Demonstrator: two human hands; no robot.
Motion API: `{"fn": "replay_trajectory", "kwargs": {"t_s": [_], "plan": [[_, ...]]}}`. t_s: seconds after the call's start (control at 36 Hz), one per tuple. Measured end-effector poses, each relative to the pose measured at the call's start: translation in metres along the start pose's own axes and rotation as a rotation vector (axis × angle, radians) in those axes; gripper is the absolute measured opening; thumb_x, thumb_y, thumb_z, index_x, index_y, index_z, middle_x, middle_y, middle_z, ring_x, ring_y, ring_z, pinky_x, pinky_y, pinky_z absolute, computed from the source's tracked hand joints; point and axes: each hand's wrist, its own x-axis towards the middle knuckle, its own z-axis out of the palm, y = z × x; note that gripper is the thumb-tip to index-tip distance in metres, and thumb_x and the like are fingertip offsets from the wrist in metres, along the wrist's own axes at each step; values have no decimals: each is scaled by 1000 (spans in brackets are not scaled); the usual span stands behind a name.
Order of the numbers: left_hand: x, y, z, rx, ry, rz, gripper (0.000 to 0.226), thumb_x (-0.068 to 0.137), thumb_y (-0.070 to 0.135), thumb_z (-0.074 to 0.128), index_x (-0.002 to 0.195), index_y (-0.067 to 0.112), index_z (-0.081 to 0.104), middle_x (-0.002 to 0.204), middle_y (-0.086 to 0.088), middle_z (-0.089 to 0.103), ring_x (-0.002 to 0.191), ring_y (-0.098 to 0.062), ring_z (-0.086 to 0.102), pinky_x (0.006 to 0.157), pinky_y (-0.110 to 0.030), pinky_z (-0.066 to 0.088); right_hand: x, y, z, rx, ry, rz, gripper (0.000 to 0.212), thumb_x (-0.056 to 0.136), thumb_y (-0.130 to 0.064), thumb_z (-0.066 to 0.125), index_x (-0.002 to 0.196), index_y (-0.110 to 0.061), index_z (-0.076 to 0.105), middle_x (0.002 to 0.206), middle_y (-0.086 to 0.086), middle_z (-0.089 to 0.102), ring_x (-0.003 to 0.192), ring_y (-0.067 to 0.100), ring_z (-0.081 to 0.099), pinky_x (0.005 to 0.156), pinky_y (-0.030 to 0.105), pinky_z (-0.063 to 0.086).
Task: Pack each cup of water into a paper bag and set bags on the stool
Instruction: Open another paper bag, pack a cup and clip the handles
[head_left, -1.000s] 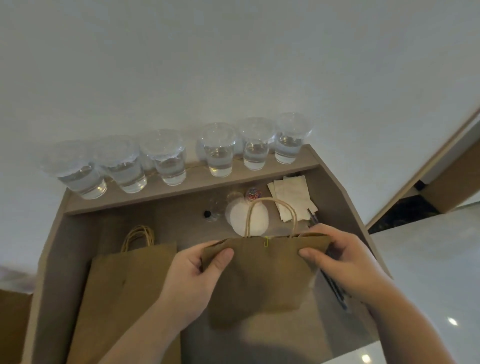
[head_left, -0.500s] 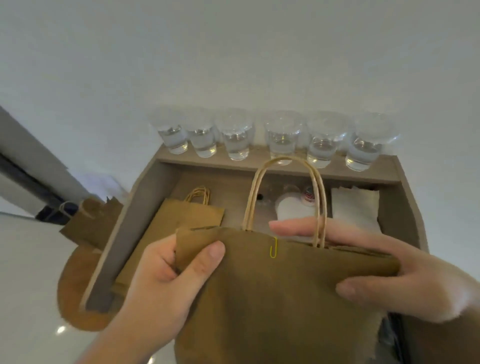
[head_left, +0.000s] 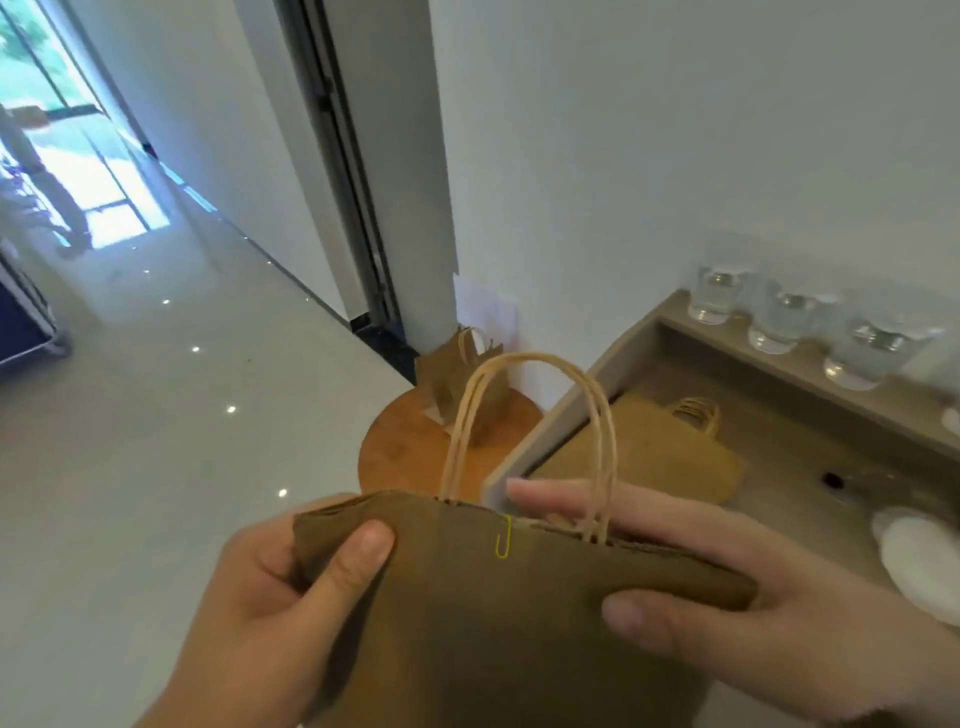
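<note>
— Where is the bag?
— Low in the view, held up between both hands. A yellow clip sits on its closed top edge, and its twine handles stand upright.

— How does the left hand have it?
— It pinches the left top corner. The thumb lies flat on the near face and the rest of the hand wraps behind the folded edge.

— And the right hand?
— It pinches the right end of the top edge. The thumb presses the near face, while the fingers stretch along the far side, one fingertip reaching past the handles toward the clip.

— What lies beyond?
— A round wooden stool stands on the floor just left of the worktop, with a second bag upright on it. Flat bags lie on the worktop. Three cups of water stand in a row on the shelf at its back, against the wall.
</note>
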Motion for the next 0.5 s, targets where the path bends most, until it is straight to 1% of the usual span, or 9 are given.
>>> {"fn": "replay_trajectory", "kwargs": {"t_s": [0.06, 0.08, 0.14, 0.19, 0.25, 0.31, 0.33, 0.42, 0.5], "plan": [[6, -22, -48, 40, 77, -25, 14, 75, 31, 92, 86, 25, 86, 78, -11, 81, 69, -18, 78, 60, -18, 58, 40, -22, 26, -179, -64, 75, 22, 108, -27, 61, 126, -29, 73, 118, -6, 75, 110, 19, 71, 89, 28, 56], [7, -29, -72, 45, 94, -43, 14, 73, 32, 89, 86, 26, 86, 77, -10, 80, 68, -15, 77, 59, -16, 57, 63, -19, 42, -251, -90, 118, 16, 108, -33, 62, 112, -26, 75, 105, 0, 73, 97, 23, 71, 82, 37, 56], [13, -34, -113, 47, 120, -104, 14, 72, 38, 83, 85, 32, 86, 76, -8, 80, 65, -9, 74, 57, -12, 54, 104, -18, 60, -364, -78, 154, 20, 106, -45, 62, 99, -29, 72, 96, 2, 68, 88, 21, 69, 78, 44, 55], [21, -47, -151, 79, 131, -101, 14, 73, 37, 91, 84, 38, 85, 77, -3, 81, 67, -6, 74, 60, -13, 54, 142, -15, 81, -469, -138, 212, 23, 105, -52, 60, 101, -32, 70, 101, -2, 68, 94, 19, 69, 82, 42, 57], [31, -58, -184, 141, 135, -96, 13, 76, 38, 75, 85, 43, 83, 81, 2, 81, 73, -7, 75, 68, -21, 57, 177, -11, 99, -546, -199, 267, 28, 104, -57, 59, 102, -31, 69, 102, -5, 67, 97, 15, 68, 85, 38, 58], [42, -66, -209, 173, 135, -102, 15, 78, 39, 72, 86, 43, 83, 83, 4, 82, 76, -9, 75, 72, -34, 55, 206, -8, 112, -586, -239, 313, 29, 102, -60, 58, 104, -33, 69, 104, -10, 67, 98, 9, 68, 88, 36, 60], [47, -69, -218, 185, 135, -101, 13, 79, 40, 73, 87, 42, 83, 83, 4, 82, 77, -9, 75, 74, -35, 53, 218, -6, 116, -584, -253, 349, 30, 102, -61, 58, 105, -34, 70, 105, -13, 67, 98, 8, 67, 90, 37, 60], [71, -80, -238, 202, 113, -88, 14, 77, 47, 74, 87, 41, 83, 83, 4, 81, 77, -9, 75, 71, -31, 56, 250, 0, 122, -628, -247, 399, 36, 100, -69, 55, 100, -35, 69, 103, -16, 66, 94, 4, 66, 87, 34, 60], [102, -96, -242, 232, 64, -95, 12, 82, 35, 72, 84, 42, 82, 83, 6, 81, 77, -6, 75, 69, -17, 54, 280, 10, 120, -669, -211, 433, 38, 98, -72, 54, 96, -36, 66, 99, -15, 67, 90, 1, 66, 81, 31, 59]]}}
